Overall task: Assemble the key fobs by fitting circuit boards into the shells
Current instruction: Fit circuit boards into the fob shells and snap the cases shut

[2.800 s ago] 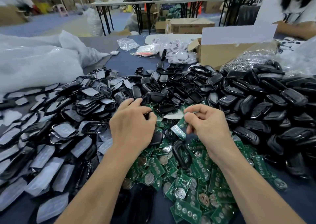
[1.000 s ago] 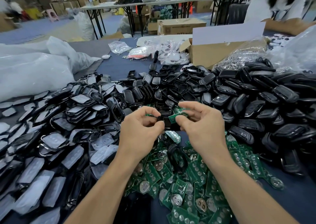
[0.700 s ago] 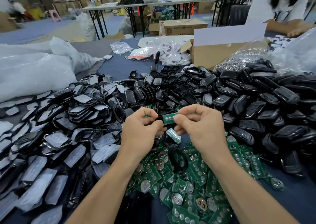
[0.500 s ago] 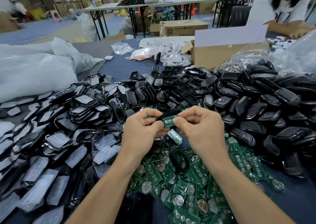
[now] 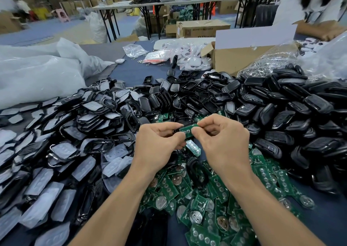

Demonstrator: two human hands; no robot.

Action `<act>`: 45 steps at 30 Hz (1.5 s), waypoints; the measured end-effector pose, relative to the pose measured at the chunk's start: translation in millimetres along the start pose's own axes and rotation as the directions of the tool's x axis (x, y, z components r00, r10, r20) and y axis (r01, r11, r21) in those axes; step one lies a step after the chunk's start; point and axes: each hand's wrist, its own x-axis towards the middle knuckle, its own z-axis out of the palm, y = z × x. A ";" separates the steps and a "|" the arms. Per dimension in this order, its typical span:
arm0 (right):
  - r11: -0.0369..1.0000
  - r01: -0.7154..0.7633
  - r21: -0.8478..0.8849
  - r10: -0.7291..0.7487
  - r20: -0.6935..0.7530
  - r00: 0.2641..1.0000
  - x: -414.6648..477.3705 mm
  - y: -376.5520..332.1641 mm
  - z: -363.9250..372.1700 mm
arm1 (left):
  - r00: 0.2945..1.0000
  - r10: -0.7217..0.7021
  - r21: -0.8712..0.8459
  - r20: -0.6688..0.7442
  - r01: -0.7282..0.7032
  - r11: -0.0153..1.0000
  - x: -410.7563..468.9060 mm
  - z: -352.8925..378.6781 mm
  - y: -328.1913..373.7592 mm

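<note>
Pinching a green circuit board from both ends, left hand and right hand hold it against a black shell, fingers curled.

Left hand, right hand; both curled, pinching

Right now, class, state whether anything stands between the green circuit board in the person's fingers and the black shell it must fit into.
Nothing visible does. The right hand pinches the circuit board directly against the shell gripped by the left hand. Most of the shell is hidden, so its seat cannot be checked.
</note>
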 end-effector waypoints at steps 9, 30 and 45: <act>1.000 0.000 -0.007 0.001 0.025 1.000 0.4 -0.4 -1.5 | 0.997 -0.004 0.008 -0.083 0.004 1.000 -1.7 2.8 2.6; 0.994 -0.082 0.075 0.078 0.051 0.996 1.4 -5.5 -3.4 | 0.999 0.041 -0.053 -0.021 -0.042 0.998 -3.5 1.0 7.9; 0.996 -0.087 0.019 0.086 0.034 0.996 -1.5 -12.0 -1.4 | 0.994 0.043 -0.041 -0.096 -0.047 0.998 -2.5 2.1 5.3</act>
